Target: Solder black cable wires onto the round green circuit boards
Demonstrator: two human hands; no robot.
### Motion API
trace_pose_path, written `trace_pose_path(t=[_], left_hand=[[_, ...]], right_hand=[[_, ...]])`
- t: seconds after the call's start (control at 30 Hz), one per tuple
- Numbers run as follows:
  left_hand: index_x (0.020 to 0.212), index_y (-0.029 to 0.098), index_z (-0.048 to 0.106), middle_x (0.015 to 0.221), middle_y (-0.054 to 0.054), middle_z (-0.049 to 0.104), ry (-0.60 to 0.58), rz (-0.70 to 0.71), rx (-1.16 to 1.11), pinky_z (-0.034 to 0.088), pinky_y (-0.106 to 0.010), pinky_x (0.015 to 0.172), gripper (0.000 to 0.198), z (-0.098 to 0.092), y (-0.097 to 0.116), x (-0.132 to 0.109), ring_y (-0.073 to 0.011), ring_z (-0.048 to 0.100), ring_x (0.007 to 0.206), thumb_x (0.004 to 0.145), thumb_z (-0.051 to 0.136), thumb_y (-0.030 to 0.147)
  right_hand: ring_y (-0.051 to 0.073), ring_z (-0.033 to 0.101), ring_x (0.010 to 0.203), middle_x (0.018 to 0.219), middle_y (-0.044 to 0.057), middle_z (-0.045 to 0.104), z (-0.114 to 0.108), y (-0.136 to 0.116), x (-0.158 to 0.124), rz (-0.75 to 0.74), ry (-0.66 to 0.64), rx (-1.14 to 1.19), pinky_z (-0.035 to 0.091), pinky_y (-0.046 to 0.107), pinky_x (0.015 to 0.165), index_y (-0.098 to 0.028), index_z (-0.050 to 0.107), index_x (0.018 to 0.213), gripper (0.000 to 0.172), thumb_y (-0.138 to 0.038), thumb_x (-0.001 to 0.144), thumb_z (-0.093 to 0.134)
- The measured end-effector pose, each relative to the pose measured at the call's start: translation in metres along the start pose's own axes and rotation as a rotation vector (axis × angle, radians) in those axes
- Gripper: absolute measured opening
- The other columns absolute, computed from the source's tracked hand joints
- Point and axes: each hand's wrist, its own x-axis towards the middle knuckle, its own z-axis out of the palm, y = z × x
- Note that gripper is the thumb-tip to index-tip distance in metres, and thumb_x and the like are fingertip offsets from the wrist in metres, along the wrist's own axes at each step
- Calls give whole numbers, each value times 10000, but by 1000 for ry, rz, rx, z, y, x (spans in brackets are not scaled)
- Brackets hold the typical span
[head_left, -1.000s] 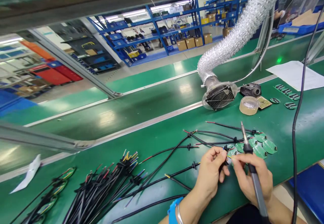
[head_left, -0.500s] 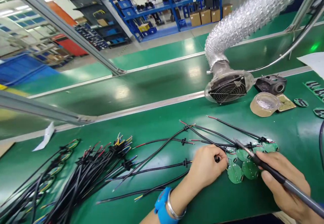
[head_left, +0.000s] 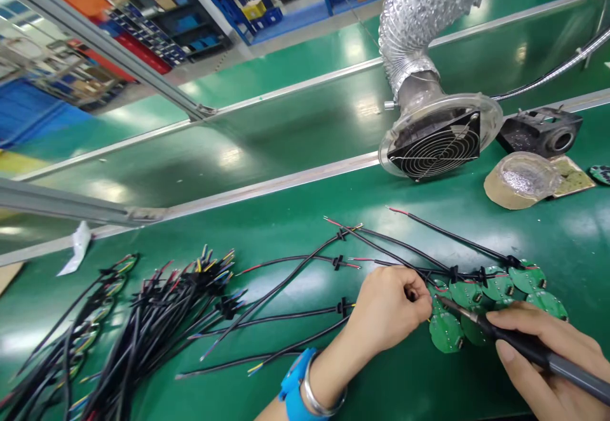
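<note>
My left hand [head_left: 386, 307] is closed in a pinch beside the green round circuit boards [head_left: 447, 333]. A dark bit of what looks like a black cable shows inside its curled fingers; the fingertips hide most of it. In my right hand [head_left: 557, 357] is a soldering iron [head_left: 521, 343], gripped like a pen. Its tip points left, at a board close to my left fingertips; whether it touches is too small to tell. Several boards lie together, some with black cables [head_left: 405, 253] and red wires at their edges. The iron and right hand partly cover the boards.
A fume extractor [head_left: 438, 145] on a silver duct hangs over the bench's back. Behind the boards are a soldering stand [head_left: 543, 130], a round container [head_left: 517, 180] and a sponge [head_left: 574, 176]. A bundle of black cables [head_left: 143, 338] lies left, with loose cables between.
The iron's tip has come down and left, from above the cables to the board by my left fingertips. My left hand keeps its pinch. The camera view has shifted closer and lower.
</note>
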Motion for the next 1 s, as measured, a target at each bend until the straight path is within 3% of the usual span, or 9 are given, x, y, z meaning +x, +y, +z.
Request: trace_pose_path(t=[0.67, 0.9, 1.0], left_hand=[[566, 202, 630, 590, 25, 653, 72, 2, 54, 377, -260, 547, 127, 7, 2, 1, -146, 572, 545, 661, 599, 123], [555, 194, 617, 581, 29, 648, 54, -9, 87, 380, -260, 552, 126, 7, 5, 2, -144, 578, 548, 652, 602, 114], [567, 193, 626, 581, 34, 650, 41, -13, 99, 384, -254, 554, 126, 4, 7, 3, -139, 584, 552, 661, 600, 113]], right_hand=[[157, 712, 617, 709, -1, 720, -1, -3, 5, -99, -2, -33, 576, 225, 570, -232, 638, 957, 119, -208, 861, 572], [161, 721, 712, 807, 26, 722, -9, 1, -10, 10, -1, -20, 571, 224, 617, -224, 656, 953, 125, -223, 849, 586], [143, 719, 709, 785, 14, 721, -8, -2, -6, -33, 2, -30, 570, 200, 631, -214, 653, 938, 120, -211, 844, 578]])
